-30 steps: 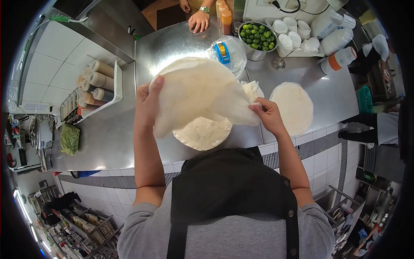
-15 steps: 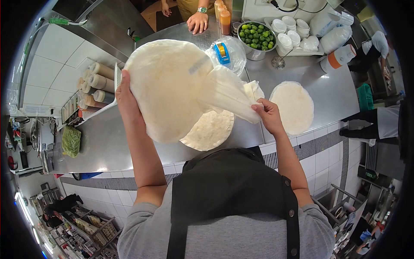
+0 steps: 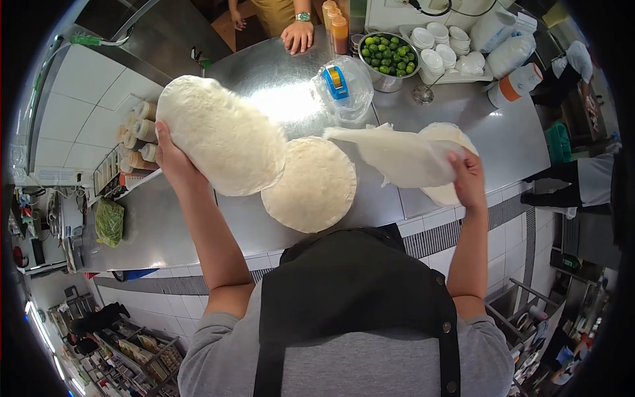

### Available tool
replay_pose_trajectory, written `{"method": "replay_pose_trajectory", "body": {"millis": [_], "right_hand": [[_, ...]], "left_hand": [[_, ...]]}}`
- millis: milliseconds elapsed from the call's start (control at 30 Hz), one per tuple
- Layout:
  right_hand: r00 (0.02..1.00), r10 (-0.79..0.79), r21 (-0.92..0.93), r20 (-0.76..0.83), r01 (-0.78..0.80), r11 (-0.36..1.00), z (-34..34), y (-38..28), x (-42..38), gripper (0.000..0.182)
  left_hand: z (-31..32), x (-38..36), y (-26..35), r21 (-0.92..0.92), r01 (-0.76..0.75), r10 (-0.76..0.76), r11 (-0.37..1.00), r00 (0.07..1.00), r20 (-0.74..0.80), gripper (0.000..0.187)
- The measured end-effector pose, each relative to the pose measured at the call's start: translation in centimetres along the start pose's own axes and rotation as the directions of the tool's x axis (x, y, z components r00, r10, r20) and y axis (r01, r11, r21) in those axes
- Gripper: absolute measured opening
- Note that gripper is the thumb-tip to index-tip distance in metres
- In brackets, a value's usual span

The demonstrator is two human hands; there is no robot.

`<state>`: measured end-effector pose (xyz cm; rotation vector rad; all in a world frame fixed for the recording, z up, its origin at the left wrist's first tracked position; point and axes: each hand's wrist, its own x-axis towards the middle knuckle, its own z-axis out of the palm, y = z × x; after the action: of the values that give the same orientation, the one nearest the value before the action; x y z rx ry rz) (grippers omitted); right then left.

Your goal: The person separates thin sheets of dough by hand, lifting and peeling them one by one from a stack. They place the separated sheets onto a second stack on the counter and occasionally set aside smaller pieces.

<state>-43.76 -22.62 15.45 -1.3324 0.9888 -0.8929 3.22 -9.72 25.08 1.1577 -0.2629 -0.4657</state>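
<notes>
Head view: left of the round [image 3: 311, 188] on the tabletop [image 3: 165, 221], the left hand [image 3: 173, 155] grips the disc [image 3: 221, 135], thumb on top, fingertips hidden; broad support beneath should prevent folding. To the round's right, the right hand's [image 3: 469, 178] fingers pinch the sheet [image 3: 407, 159], best held clear of the disc. Room opens beyond the round, bounded by the tape [image 3: 337, 83], while the tabletop's near edge runs close.

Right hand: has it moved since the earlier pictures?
Yes, rightward: the right hand was left of the flat round sheet on the counter and is now at that sheet's right edge.
</notes>
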Motion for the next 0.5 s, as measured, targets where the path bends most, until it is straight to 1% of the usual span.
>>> {"method": "replay_pose_trajectory", "body": {"millis": [67,100,167,200,267,300,367,400,467,500], "right_hand": [[1.0,0.022,0.079,-0.01,-0.021,0.997,-2.3,-2.1,-0.7,0.027],[0.999,0.025,0.073,-0.02,-0.023,0.997,-2.9,-3.3,-1.1,0.027],[0.998,0.021,-0.017,-0.065,-0.022,1.0,-4.0,-5.7,-1.7,0.028],[0.997,0.019,-0.026,-0.078,-0.021,0.999,-4.4,-6.6,-2.0,0.028],[0.987,0.115,-0.078,-0.109,-0.123,0.989,-4.8,-8.1,-2.4,0.029],[0.986,0.114,-0.086,-0.123,-0.125,0.988,-4.8,-8.5,-2.5,0.029],[0.954,0.255,0.036,-0.159,-0.253,0.967,-4.8,-8.9,-2.0,0.03],[0.951,0.257,0.031,-0.17,-0.255,0.966,-4.9,-8.8,-1.6,0.03],[0.965,0.218,0.294,-0.148,-0.168,0.941,-5.4,-7.7,-0.6,0.037],[0.963,0.221,0.288,-0.156,-0.17,0.942,-5.8,-7.5,-0.2,0.037]], "left_hand": [[0.1,-0.2,-0.2,0.08,-0.073,0.073,0.994,0.997,-0.004,0.051],[0.1,-0.3,-0.5,0.077,-0.064,0.064,0.995,0.998,0.003,0.051],[0.2,-0.5,-1.0,0.19,-0.054,0.071,0.98,0.994,-0.083,0.052],[0.1,-0.6,-1.3,0.181,-0.046,0.06,0.982,0.995,-0.074,0.052],[-0.4,-0.8,-2.0,0.221,-0.045,0.056,0.974,0.998,-0.042,0.051],[-0.6,-0.7,-2.5,0.213,-0.037,0.045,0.976,0.998,-0.033,0.051],[-1.2,-0.6,-3.7,0.206,-0.035,0.036,0.978,0.999,-0.002,0.049],[-1.3,-0.6,-4.1,0.202,-0.025,0.025,0.979,1.0,0.003,0.049],[-1.5,-0.8,-5.0,0.224,0.0,-0.012,0.975,0.998,0.054,0.047],[-1.4,-1.0,-5.2,0.221,0.009,-0.023,0.975,0.998,0.057,0.047]]}}
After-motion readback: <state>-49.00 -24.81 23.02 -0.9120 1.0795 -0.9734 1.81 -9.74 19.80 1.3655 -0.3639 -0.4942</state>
